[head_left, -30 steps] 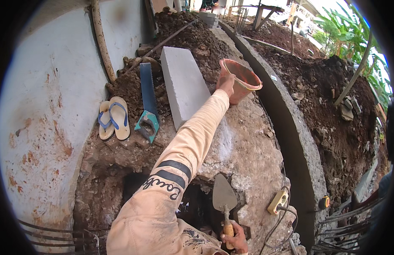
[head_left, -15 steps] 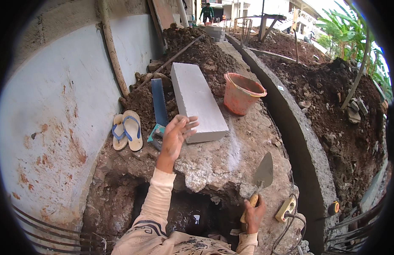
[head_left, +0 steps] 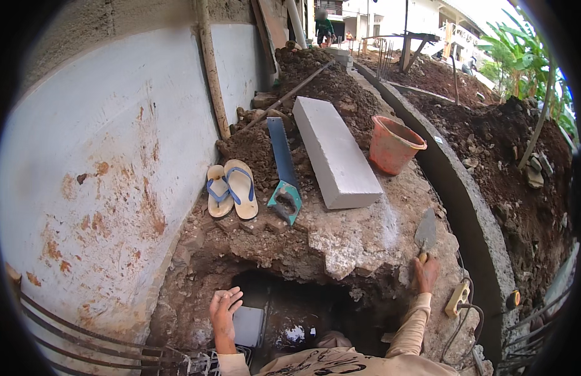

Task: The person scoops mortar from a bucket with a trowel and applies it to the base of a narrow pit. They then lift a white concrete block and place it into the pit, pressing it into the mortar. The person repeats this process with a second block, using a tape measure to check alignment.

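Note:
My right hand (head_left: 426, 274) grips the wooden handle of a pointed trowel (head_left: 426, 229), whose grey blade lies on the rough ground and points away from me. Over the left side of the pit hangs my left hand (head_left: 222, 313), open, its fingers stretched out and holding nothing. Beside it in the pit is a flat light-grey panel (head_left: 248, 326). A long pale block (head_left: 337, 150) lies beyond the pit. To its left rests a handsaw (head_left: 281, 153) with a blue blade and teal handle. An orange bucket (head_left: 396, 145) stands to the block's right.
A pair of sandals (head_left: 231, 189) sits by the stained white wall (head_left: 108, 163). The dark pit (head_left: 322, 307) opens right before me. A power strip with cable (head_left: 458, 299) lies at right, near a concrete-edged trench (head_left: 456, 188). Far off, a person (head_left: 324, 28) stands near stacked blocks.
My left hand has dropped from in front of the block down to the pit's left side. My right hand has moved forward along with the trowel. The view has shifted left.

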Motion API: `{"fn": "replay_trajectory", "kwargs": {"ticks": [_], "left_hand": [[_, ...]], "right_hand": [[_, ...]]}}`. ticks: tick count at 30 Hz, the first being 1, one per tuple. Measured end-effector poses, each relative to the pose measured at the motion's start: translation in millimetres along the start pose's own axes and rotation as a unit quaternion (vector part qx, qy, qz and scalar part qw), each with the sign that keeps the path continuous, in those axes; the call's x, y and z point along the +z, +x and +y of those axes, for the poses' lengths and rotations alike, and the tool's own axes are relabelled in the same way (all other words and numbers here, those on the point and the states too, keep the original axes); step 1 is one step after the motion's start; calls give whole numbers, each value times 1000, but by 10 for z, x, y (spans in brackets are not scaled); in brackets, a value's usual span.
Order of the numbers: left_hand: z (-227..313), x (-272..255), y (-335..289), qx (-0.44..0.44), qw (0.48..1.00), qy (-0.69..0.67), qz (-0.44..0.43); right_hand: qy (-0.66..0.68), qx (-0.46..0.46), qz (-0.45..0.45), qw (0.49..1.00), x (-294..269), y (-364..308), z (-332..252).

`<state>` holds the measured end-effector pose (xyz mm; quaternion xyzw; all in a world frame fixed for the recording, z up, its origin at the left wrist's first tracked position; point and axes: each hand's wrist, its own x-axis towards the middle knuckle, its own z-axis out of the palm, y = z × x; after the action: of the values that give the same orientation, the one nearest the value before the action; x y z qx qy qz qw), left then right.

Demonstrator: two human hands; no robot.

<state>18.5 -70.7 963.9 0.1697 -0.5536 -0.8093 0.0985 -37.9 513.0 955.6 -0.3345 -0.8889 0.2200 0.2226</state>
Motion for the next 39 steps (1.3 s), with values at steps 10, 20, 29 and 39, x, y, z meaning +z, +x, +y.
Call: {"fn": "replay_trajectory", "kwargs": {"ticks": [10, 20, 29, 39], "left_hand": [[564, -791, -395, 160, 987, 14, -2], [2256, -225, -878, 444, 619, -198, -617], [2370, 539, -700, 380, 536, -67, -751], [-1180, -772, 57, -2, 892, 409, -191]], "right_hand": [[-133, -15, 30, 991, -11, -307, -51], [-136, -35, 17, 990, 132, -177, 103], [-182, -4, 29, 983, 37, -111, 471], [-116, -43, -5, 992, 82, -75, 176]]}}
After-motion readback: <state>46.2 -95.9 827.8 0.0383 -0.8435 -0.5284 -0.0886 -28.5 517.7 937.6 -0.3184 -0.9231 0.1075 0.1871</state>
